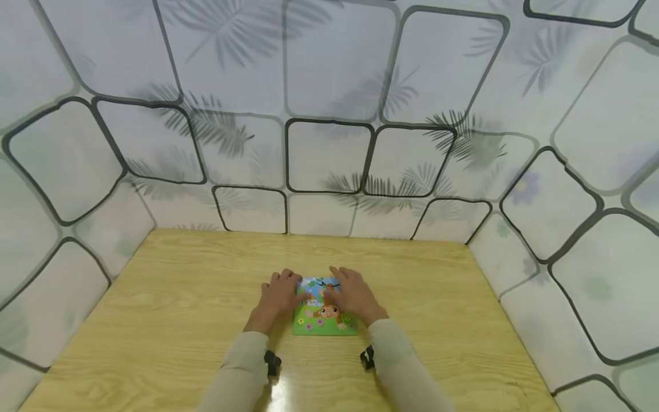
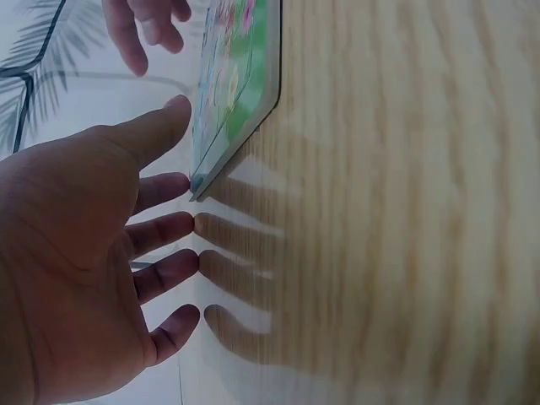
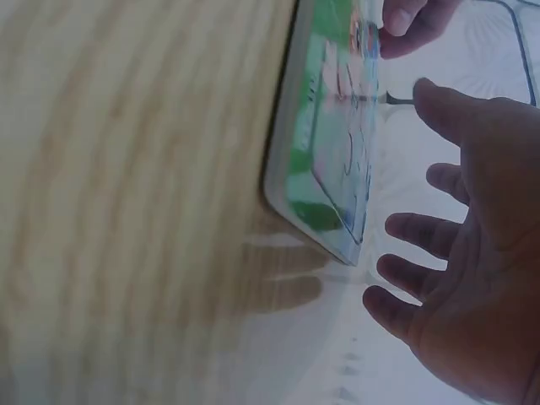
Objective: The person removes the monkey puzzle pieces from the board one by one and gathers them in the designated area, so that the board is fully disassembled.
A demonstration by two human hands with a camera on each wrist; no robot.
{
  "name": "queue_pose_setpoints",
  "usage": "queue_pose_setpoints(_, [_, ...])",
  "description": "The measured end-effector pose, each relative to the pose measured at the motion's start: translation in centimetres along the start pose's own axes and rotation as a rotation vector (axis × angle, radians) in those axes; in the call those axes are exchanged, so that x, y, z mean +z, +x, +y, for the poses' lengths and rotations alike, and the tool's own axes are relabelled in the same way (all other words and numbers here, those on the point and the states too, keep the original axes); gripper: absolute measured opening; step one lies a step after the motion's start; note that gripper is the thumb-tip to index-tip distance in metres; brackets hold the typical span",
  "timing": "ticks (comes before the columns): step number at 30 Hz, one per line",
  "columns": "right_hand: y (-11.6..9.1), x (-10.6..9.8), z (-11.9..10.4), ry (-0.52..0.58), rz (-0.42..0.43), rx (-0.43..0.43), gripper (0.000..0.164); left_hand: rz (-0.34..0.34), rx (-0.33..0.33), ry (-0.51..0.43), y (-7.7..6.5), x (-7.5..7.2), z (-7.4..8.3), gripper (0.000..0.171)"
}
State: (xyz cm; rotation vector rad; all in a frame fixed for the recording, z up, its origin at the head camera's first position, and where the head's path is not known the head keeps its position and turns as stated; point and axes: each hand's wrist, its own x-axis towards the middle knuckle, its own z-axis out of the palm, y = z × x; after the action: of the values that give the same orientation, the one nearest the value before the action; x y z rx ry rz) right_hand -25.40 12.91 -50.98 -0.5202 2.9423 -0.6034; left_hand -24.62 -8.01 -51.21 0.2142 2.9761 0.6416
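A flat cartoon picture board [image 1: 324,327] lies on the wooden table, showing a monkey, flowers, green grass and blue sky; thin outlines cross its face, like a puzzle's. My left hand [image 1: 278,297] is at its left edge, thumb reaching over the picture. In the left wrist view, that hand [image 2: 76,245] has spread, relaxed fingers, with fingertips at the board's edge and the tabletop. My right hand [image 1: 356,296] is over the board's upper right part. From the right wrist view, its fingers [image 3: 422,234] are loosely extended, apart from the board, and hold nothing.
The pale wooden table [image 1: 195,292] extends around the board on all sides. A patterned wall covering [image 1: 329,154] with dark rounded outlines and leaf prints rises behind the table and along both sides. Dark wrist straps [image 1: 272,363] show at the sleeves.
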Motion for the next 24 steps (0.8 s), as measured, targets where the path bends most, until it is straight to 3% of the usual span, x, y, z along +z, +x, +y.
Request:
queue_pose_setpoints(5, [-0.4, 0.5, -0.3, -0.101, -0.021, -0.04, 0.068, 0.015, 0.013, 0.0, 0.1, 0.4, -0.1, 0.057])
queue_pose_setpoints(10, [-0.5, 0.9, -0.4, -0.111, -0.033, -0.041, 0.067, 0.022, 0.001, -0.023, 0.4, 0.5, -0.1, 0.054])
queue_pose_setpoints(24, [-1.2, 1.0, -1.4, -0.147, -0.096, -0.049, 0.074, -0.079, -0.09, -0.113, 1.5, -0.1, 0.7, 0.052])
